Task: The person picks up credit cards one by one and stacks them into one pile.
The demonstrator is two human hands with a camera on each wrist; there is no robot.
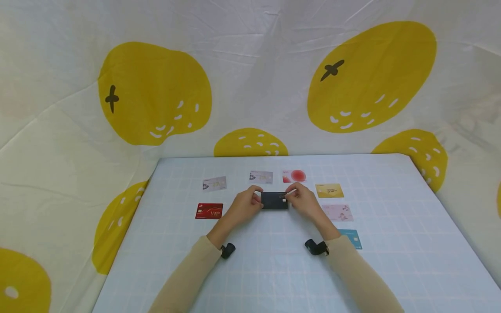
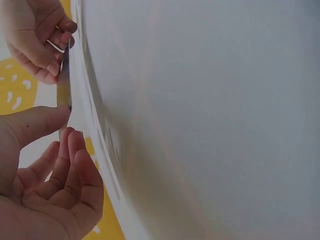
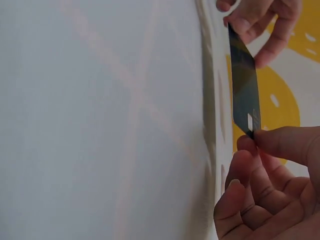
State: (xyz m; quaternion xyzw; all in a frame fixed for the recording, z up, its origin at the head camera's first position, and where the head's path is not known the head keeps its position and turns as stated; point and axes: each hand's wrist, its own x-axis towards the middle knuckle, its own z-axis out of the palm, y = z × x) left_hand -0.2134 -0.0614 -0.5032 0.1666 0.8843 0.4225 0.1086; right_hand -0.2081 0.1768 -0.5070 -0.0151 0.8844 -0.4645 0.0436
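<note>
A dark, nearly black bank card (image 1: 274, 200) with a small pale chip is held between both hands over the middle of the table. My left hand (image 1: 245, 203) pinches its left edge between thumb and fingers. At the opposite edge, close to the chip, my right hand (image 1: 302, 201) pinches it too. The right wrist view shows the card (image 3: 245, 82) tilted, its dark face toward the camera. Seen from the left wrist, the card (image 2: 65, 82) is almost edge-on, with the thumb (image 2: 47, 122) pressing its near end.
Around the hands lie a red VIP card (image 1: 209, 211), two silver-grey cards including one at left (image 1: 214, 184), a white card with a red circle (image 1: 294, 176), a gold card (image 1: 329, 191), a pink floral card (image 1: 338, 212) and a teal card (image 1: 352, 238), partly behind the right sleeve.
</note>
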